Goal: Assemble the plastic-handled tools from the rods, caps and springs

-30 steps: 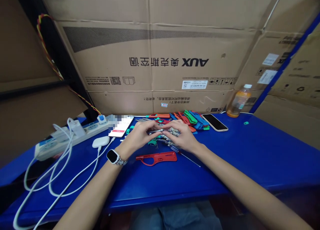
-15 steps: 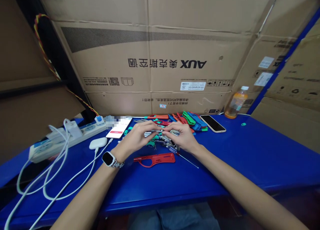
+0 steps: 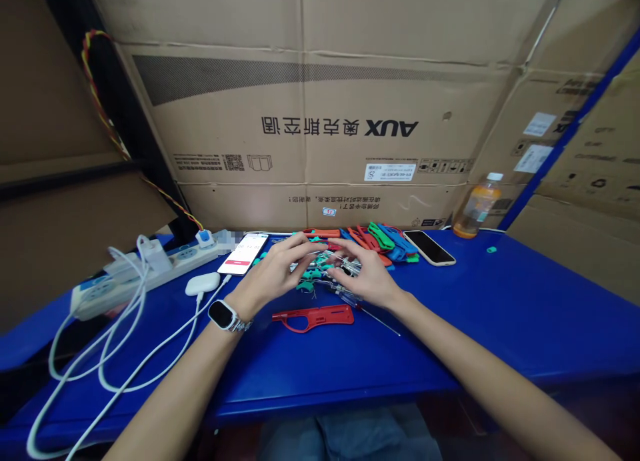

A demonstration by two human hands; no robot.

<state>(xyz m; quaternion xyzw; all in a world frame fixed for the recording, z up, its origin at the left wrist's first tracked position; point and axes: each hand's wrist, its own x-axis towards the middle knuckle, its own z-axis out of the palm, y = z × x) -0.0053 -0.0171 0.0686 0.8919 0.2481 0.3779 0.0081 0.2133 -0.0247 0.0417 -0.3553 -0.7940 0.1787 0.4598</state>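
My left hand (image 3: 280, 267) hovers over the left side of a pile of small lighter parts, its thumb and fingers apart. On the pile's right side my right hand (image 3: 370, 274) has its index finger and thumb spread, with thin silvery parts showing between them. Green plastic pieces (image 3: 313, 274) and metal rods lie beneath both hands, partly hidden. Whether a fingertip touches a thin rod cannot be made out. Nearer to me lies a red lighter shell half (image 3: 320, 317), trigger loop to the left. A screwdriver (image 3: 373, 319) points toward the front right, its clear handle by the pile.
Red, green and blue lighter shells (image 3: 387, 241) are heaped behind my right hand. Beside them lies a dark-screened phone (image 3: 430, 247); a bottle (image 3: 477, 205) stands farther right. A lit phone (image 3: 244, 254), white case (image 3: 202, 284), cables and power strip (image 3: 175, 257) occupy the left.
The fingers of both hands have parted from their pinch around a thin silvery piece. The view has shifted slightly; the red shell half and screwdriver lie as before.
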